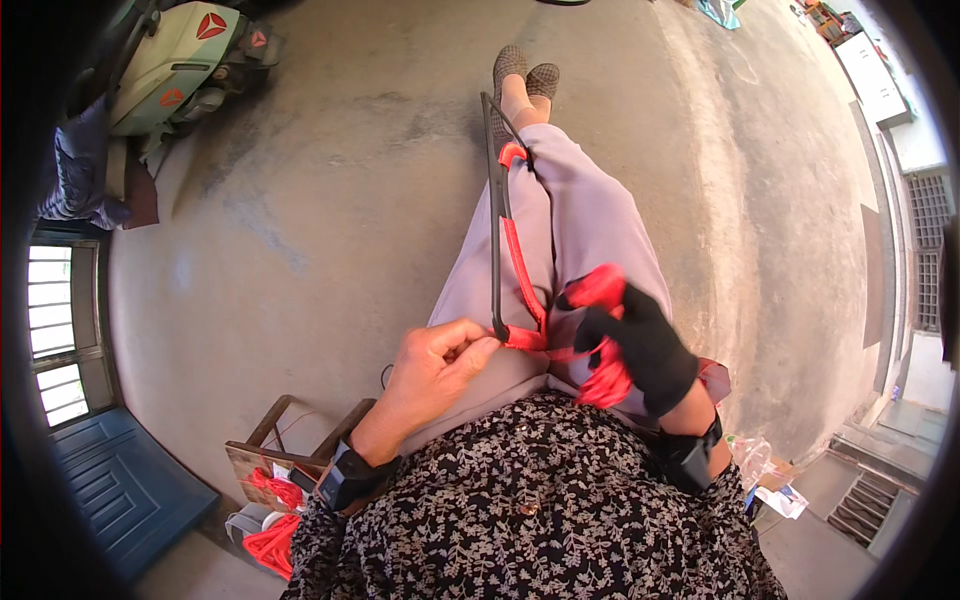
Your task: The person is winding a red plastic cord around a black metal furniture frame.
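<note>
A long, narrow dark frame [496, 240] lies along my lap and legs, its far end near my shins. Red strip is wrapped round its near corner [525, 338] and part of its right side. My left hand [435, 368], bare, pinches the frame's near left corner between thumb and fingers. In a black glove, my right hand [650, 350] grips a loose bundle of red strip [607, 378], slightly blurred. A stretch of strip runs from this bundle to the wrapped corner. Each wrist wears a dark strapped device.
On my left stands a wooden stool [262, 450] with red bundles [268, 545] on and beside it. A scooter [175, 70] is parked at the far left, above a blue panelled door [125, 490]. Plastic bags [755, 462] lie at my right. A white cabinet [872, 78] stands far right.
</note>
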A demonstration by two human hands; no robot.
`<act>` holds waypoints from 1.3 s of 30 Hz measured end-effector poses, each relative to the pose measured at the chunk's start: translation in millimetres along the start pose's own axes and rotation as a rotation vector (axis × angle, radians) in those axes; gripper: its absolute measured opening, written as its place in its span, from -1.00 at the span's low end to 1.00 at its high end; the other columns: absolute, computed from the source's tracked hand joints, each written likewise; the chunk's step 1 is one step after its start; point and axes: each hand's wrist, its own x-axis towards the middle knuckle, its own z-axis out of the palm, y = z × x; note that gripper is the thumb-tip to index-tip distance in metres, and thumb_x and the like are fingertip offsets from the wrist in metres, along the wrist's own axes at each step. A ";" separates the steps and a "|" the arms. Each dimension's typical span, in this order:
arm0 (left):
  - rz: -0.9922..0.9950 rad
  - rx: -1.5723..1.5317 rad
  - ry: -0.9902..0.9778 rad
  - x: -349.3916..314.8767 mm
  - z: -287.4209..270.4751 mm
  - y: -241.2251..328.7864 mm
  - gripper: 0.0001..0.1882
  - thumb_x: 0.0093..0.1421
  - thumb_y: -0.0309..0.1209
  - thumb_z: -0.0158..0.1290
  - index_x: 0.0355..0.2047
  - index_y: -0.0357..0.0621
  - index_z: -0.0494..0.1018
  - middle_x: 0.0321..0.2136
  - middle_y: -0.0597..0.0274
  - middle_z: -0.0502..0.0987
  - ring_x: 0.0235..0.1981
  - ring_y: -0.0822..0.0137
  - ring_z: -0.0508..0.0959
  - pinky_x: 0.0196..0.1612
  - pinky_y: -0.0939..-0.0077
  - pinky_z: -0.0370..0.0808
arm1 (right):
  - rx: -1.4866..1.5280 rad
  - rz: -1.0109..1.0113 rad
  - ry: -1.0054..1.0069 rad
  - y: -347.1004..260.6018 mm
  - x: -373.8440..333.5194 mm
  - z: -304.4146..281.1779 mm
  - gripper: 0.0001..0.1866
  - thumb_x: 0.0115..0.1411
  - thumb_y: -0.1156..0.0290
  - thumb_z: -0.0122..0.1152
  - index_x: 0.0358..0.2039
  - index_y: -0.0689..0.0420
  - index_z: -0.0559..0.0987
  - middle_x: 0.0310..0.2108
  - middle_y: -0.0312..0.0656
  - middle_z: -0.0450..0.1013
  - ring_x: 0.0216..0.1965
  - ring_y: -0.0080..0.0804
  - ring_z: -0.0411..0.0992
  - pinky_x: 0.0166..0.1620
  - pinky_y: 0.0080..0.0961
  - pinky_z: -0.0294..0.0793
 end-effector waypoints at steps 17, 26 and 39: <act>-0.303 -0.332 -0.029 -27.4 -2.1 16.7 -0.82 0.26 -0.36 0.02 -0.45 -0.18 0.45 -0.72 0.60 0.22 -0.71 0.72 0.09 -0.66 0.71 0.01 | 0.857 -0.691 0.311 1.6 -49.6 -226.0 -0.49 0.21 0.04 0.11 -0.01 0.19 0.40 -0.55 -0.31 0.33 -0.51 -0.52 0.26 -0.43 -0.55 0.29; 0.085 0.312 0.253 1.0 32.8 20.7 -0.65 0.20 -0.40 0.07 -0.65 -0.26 0.23 -0.81 0.21 0.20 -0.73 0.56 0.16 -0.68 0.49 0.15 | 0.450 -0.157 0.233 -2.9 -3.3 -55.1 -0.42 0.28 -0.05 -0.05 0.06 0.20 0.37 -0.52 -0.33 0.39 -0.54 -0.54 0.39 -0.45 -0.60 0.41; -0.226 -0.324 -0.188 1.0 -11.9 21.7 -0.74 0.30 -0.31 -0.06 -0.46 -0.23 0.41 -0.56 0.25 0.47 -0.62 0.50 0.39 -0.62 0.57 0.32 | 0.278 -0.338 0.264 -7.5 6.5 -49.6 -0.59 0.19 0.48 0.09 0.06 0.29 0.39 -0.15 -0.12 0.48 -0.13 -0.38 0.46 -0.03 -0.43 0.44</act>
